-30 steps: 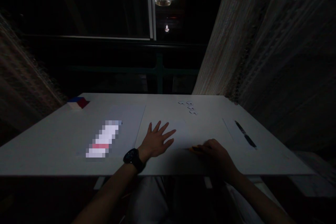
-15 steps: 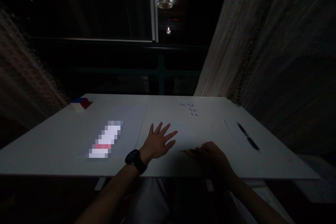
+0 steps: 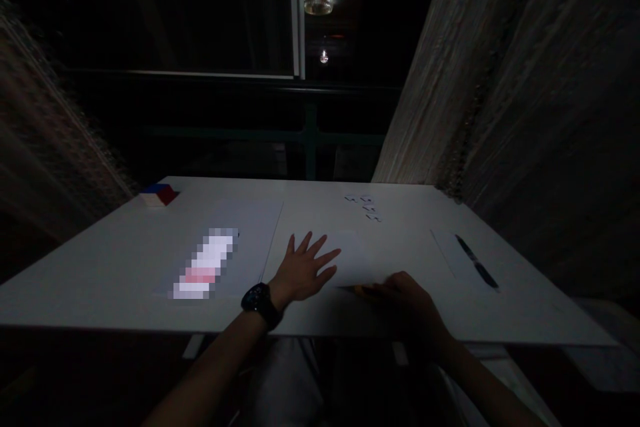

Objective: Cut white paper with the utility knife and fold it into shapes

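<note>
On my white desk (image 3: 125, 267), a pale sheet (image 3: 353, 257) lies before me. My left hand (image 3: 303, 273), fingers spread, rests at its left side, apparently steadying it. My right hand (image 3: 407, 290) pinches a yellow tool (image 3: 367, 290), tip by the sheet's near edge. I judge this the tool-guiding step, calling next for fingers clear of the tip.

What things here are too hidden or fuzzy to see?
All in the head view:
Yellow tool: back end hidden by the right hand.
White sheet: partly hidden by the left hand.
Bright oblong: blurred by pixel blocks.
Small pieces: marks too tiny and dim.
</note>
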`<action>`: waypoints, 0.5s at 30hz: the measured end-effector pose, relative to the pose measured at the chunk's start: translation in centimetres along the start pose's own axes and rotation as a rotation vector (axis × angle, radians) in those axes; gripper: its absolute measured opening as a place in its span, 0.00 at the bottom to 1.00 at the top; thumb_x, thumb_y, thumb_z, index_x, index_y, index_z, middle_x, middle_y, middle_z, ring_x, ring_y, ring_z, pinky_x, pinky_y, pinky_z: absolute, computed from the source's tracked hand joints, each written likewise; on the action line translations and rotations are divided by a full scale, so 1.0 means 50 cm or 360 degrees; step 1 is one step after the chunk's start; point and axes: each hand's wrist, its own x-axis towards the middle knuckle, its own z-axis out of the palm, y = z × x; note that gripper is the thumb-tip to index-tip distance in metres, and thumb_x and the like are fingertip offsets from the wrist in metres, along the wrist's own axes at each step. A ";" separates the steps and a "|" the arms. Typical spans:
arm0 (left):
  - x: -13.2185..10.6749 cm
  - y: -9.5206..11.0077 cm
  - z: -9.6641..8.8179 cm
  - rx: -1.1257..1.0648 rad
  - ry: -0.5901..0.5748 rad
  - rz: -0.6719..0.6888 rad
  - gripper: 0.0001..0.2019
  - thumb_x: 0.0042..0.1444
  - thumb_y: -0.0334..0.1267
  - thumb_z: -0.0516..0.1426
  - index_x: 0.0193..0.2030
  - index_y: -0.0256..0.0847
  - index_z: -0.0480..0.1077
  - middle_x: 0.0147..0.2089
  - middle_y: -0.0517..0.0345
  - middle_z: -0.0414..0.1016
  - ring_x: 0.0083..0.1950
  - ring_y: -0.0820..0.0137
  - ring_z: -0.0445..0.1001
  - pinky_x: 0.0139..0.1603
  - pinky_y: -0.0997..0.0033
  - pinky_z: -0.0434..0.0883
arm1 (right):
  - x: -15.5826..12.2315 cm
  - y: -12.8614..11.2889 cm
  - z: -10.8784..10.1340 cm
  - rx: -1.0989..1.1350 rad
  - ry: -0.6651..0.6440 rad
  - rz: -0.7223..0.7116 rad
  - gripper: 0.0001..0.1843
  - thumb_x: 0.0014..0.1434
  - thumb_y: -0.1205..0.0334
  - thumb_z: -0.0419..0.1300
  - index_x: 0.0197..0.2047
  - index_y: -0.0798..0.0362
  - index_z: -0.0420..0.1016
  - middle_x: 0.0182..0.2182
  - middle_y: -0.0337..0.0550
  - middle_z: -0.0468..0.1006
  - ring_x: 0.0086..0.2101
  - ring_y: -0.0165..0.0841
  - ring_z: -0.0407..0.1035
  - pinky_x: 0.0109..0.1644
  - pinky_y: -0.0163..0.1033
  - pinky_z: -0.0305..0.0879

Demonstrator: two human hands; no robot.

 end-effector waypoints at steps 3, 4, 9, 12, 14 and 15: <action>0.000 0.001 0.000 -0.0014 -0.0007 0.0001 0.23 0.59 0.54 0.40 0.62 0.64 0.47 0.67 0.63 0.47 0.66 0.53 0.43 0.59 0.37 0.41 | -0.004 0.000 -0.004 -0.0008 -0.0015 -0.0005 0.11 0.58 0.56 0.51 0.35 0.48 0.74 0.24 0.43 0.68 0.27 0.32 0.61 0.25 0.34 0.55; 0.000 0.001 0.001 -0.0016 -0.0006 -0.0004 0.23 0.59 0.54 0.40 0.62 0.64 0.48 0.67 0.64 0.47 0.66 0.53 0.43 0.59 0.37 0.41 | -0.006 0.000 -0.005 -0.0011 -0.0020 -0.0010 0.11 0.58 0.56 0.51 0.35 0.48 0.74 0.25 0.43 0.69 0.27 0.32 0.62 0.25 0.34 0.55; 0.002 0.001 -0.006 -0.0047 -0.0015 -0.0030 0.24 0.59 0.54 0.41 0.62 0.60 0.49 0.67 0.62 0.46 0.66 0.54 0.42 0.60 0.39 0.42 | -0.007 0.001 -0.010 -0.0039 -0.0025 -0.0038 0.09 0.56 0.59 0.54 0.37 0.48 0.74 0.27 0.45 0.71 0.28 0.33 0.64 0.28 0.36 0.57; -0.002 -0.011 -0.018 -0.0094 0.0002 -0.0029 0.24 0.61 0.51 0.39 0.63 0.53 0.49 0.67 0.57 0.46 0.67 0.58 0.42 0.62 0.46 0.45 | -0.007 0.002 -0.012 -0.0073 -0.0029 -0.0050 0.10 0.55 0.63 0.55 0.40 0.50 0.74 0.31 0.47 0.73 0.31 0.35 0.65 0.30 0.37 0.59; -0.011 -0.023 -0.024 -0.0095 0.0018 -0.0040 0.24 0.62 0.48 0.38 0.63 0.49 0.50 0.67 0.55 0.47 0.67 0.61 0.42 0.62 0.51 0.46 | -0.007 0.004 -0.011 -0.0087 -0.0032 -0.0048 0.11 0.54 0.65 0.55 0.41 0.51 0.73 0.32 0.48 0.74 0.32 0.35 0.65 0.31 0.37 0.60; -0.017 -0.029 -0.025 -0.0084 0.0019 -0.0052 0.24 0.62 0.47 0.37 0.63 0.47 0.50 0.67 0.54 0.47 0.67 0.61 0.42 0.63 0.52 0.47 | -0.007 0.004 -0.011 -0.0088 -0.0033 -0.0044 0.12 0.53 0.65 0.55 0.42 0.51 0.73 0.33 0.49 0.74 0.32 0.36 0.66 0.32 0.38 0.61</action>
